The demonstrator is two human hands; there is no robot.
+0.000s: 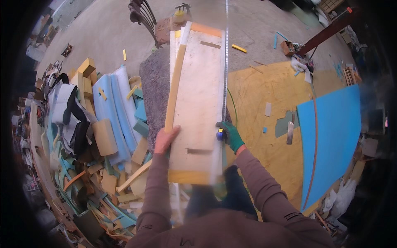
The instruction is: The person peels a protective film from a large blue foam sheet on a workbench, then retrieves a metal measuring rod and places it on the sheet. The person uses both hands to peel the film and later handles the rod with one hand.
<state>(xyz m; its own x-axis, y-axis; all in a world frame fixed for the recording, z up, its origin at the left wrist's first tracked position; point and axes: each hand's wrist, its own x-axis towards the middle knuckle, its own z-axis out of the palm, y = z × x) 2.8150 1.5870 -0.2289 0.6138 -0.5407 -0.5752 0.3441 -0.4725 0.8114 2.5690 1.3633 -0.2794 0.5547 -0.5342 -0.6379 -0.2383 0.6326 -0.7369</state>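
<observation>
A long pale wooden panel point(197, 99) with yellowish foam strips at its edges and two narrow slots stands out in front of me. My left hand point(166, 139), bare, grips its left edge near the lower end, the thumb on the face. At the opposite edge my right hand point(231, 136), in a green glove, is closed round a blue and yellow tape measure point(220, 133). The tape's blade point(226, 62) runs straight out, away from me, along the panel's right side. Beneath the panel is a support covered in grey fabric point(154, 78).
Foam offcuts point(105, 136) and rolled light-blue sheets point(113, 111) are heaped at left. A brown chair point(163, 29) stands beyond the panel. On the right, a large blue sheet point(331, 136) lies over a yellowish board point(256, 99). A dark red post point(326, 35) slants at far right.
</observation>
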